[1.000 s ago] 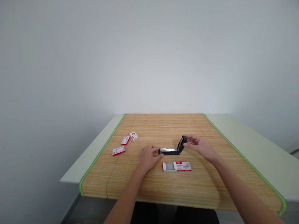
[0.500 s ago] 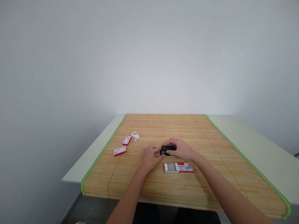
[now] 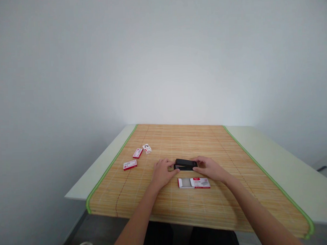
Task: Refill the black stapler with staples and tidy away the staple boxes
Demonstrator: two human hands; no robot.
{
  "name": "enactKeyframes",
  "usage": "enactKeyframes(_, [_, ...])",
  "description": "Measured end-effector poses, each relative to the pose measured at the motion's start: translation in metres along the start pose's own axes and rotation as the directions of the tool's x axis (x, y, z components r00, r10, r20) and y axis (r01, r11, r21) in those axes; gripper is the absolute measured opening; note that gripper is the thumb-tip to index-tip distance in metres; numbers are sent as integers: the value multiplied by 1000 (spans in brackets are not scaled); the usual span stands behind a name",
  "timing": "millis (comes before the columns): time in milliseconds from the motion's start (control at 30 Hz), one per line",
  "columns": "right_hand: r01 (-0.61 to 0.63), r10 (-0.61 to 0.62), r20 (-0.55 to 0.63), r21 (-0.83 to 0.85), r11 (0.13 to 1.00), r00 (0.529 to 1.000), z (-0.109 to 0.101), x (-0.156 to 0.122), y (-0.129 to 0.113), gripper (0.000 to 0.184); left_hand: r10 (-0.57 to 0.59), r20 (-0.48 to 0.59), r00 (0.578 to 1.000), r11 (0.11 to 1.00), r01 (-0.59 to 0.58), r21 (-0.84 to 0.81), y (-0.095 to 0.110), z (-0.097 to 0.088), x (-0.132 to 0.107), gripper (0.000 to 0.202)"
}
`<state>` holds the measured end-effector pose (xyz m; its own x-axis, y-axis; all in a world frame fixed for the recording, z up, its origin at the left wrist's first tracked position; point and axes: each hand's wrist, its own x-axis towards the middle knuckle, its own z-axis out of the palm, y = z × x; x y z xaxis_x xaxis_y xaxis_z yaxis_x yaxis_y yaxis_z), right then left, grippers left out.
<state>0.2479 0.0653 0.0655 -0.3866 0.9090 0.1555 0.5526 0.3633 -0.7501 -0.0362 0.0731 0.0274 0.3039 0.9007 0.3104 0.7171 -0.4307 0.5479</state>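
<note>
While the left hand [image 3: 163,172] pinches the left end of a black stapler [image 3: 185,162] in the head view, lower middle of the frame, the right hand [image 3: 211,168] clamps its right end between thumb and fingers. Just below lies a red-and-white box [image 3: 201,183], on a bamboo mat [image 3: 180,136].

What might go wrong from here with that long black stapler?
The left hand sits right at the left end of the long black stapler, so it might get pinched if the top is pressed. The open red-and-white cardboard box lies just in front, near the right hand; a careless sweep might knock it.
</note>
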Motion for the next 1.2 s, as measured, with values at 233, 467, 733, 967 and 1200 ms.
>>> enactKeyframes(233, [-74,76,-128,22,997,989,15,-19,7,38,-4,-36,999,997,2,-71,3,-3,1,39])
enactKeyframes(467, [-104,101,-250,0,995,963,26,-31,9,32,-172,-52,984,952,152,-264,22,-7,-24,31])
enactKeyframes(733, [-313,197,-491,-166,935,848,47,-45,-9,20,-123,-75,990,986,114,-120,45,-12,-52,23])
enactKeyframes(967, [-489,218,-621,-306,817,753,69,-45,-28,33,-102,-41,994,990,97,-102,45,-14,-49,18])
enactKeyframes(1200, [-340,217,-470,-194,920,856,40,-67,-18,45,-61,37,997,987,66,-148,46,-23,-52,12])
